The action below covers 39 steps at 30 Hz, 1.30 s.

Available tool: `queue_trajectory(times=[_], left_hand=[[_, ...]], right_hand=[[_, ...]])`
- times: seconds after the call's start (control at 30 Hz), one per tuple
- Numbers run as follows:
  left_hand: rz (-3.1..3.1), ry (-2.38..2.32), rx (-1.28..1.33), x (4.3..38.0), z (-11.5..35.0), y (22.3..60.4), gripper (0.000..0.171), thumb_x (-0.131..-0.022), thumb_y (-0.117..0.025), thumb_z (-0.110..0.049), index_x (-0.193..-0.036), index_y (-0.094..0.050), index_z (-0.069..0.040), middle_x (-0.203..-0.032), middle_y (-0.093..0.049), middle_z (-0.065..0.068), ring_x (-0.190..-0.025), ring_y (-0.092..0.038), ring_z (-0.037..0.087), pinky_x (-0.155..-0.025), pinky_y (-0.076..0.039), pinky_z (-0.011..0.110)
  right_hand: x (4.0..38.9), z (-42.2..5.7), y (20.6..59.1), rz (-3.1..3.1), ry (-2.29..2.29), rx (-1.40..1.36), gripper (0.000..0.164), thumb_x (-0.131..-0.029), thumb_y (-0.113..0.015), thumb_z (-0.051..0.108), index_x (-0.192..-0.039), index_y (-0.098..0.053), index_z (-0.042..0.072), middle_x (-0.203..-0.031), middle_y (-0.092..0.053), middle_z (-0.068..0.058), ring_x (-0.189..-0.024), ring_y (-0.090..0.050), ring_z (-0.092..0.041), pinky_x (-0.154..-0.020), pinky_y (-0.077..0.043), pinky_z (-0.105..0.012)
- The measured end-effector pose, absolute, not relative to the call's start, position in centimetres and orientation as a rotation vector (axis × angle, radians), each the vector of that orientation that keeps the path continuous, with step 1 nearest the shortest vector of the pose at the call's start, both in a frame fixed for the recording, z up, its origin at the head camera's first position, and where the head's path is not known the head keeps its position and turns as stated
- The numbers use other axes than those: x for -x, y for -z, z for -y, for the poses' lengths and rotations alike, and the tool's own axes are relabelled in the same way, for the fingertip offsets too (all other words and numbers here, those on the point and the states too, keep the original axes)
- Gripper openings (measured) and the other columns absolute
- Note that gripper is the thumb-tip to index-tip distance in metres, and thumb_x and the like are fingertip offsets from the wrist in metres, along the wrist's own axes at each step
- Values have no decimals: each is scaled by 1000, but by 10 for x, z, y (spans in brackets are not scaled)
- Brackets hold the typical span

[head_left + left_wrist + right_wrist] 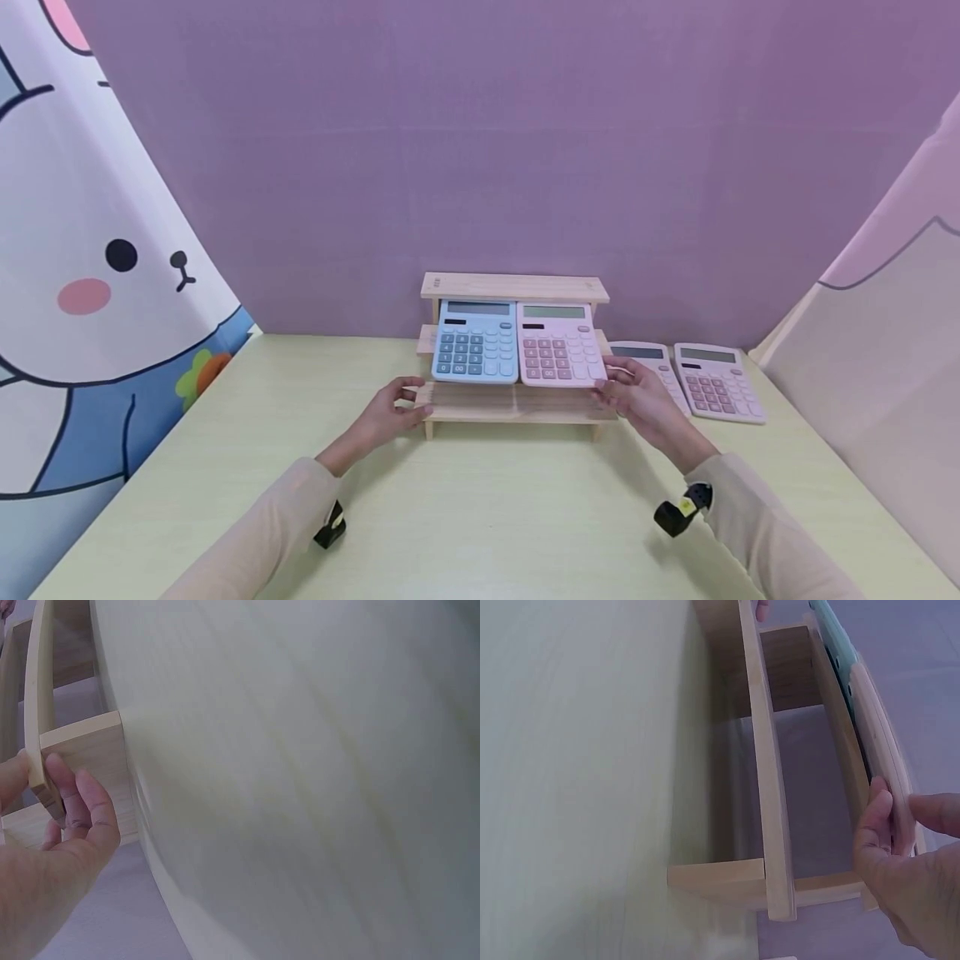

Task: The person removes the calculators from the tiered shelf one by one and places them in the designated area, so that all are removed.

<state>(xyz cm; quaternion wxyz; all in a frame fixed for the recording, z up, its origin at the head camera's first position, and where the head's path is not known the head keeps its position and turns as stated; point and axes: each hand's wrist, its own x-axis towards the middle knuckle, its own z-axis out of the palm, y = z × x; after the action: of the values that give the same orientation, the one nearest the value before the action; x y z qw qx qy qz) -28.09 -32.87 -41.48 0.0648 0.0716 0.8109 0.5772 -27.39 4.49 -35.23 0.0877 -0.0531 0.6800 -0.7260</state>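
Observation:
A small stepped wooden rack [517,403] stands on the table, with a blue calculator [474,343] and a pink calculator [559,346] leaning side by side on it. My left hand [386,414] grips the left end of the rack's lowest board, thumb on top and fingers curled beneath, as the left wrist view shows. At the lower right corner of the pink calculator, my right hand [637,396] pinches its edge between thumb and fingers. The right wrist view shows the pink calculator [881,750] resting against the middle board, with the blue one beyond it.
Two more calculators lie on the table right of the rack: one [637,352] partly behind my right hand, the other, a pink-keyed one [716,383], farther right. A purple cloth backdrop [510,167] rises behind the rack. A printed cartoon curtain [135,350] hangs at the left.

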Motion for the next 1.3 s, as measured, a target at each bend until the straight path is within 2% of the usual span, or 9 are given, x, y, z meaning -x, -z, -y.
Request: queue_trajectory(times=[0.3,0.63,1.3], left_hand=[[-2436,-1749,-225,283,330,417,55,-85,-65,-13,-131,-39,-1,-110,-45,19,-81,-57,15,-73,-55,28],[-2431,-1748,-236,283,330,417,55,-85,-64,-13,-133,-37,0,-112,-46,20,-83,-58,15,-74,-55,30],[-2433,-1749,-266,281,331,415,56,-86,-63,-15,-132,-36,1,-112,-46,21,-83,-58,15,-74,-55,31]], right_hand=[[272,-45,354,-1993,2204,157,56,-88,-48,-7,-136,-19,-9,-102,-53,-3,-85,-60,-9,-83,-52,-22],[269,-46,356,-1982,2212,156,56,-89,-45,-7,-138,-19,-6,-103,-51,-2,-87,-59,-9,-85,-51,-21],[261,-51,357,-1929,2238,229,56,-89,-45,-8,-137,-16,-9,-102,-52,-2,-88,-58,-10,-85,-51,-23]])
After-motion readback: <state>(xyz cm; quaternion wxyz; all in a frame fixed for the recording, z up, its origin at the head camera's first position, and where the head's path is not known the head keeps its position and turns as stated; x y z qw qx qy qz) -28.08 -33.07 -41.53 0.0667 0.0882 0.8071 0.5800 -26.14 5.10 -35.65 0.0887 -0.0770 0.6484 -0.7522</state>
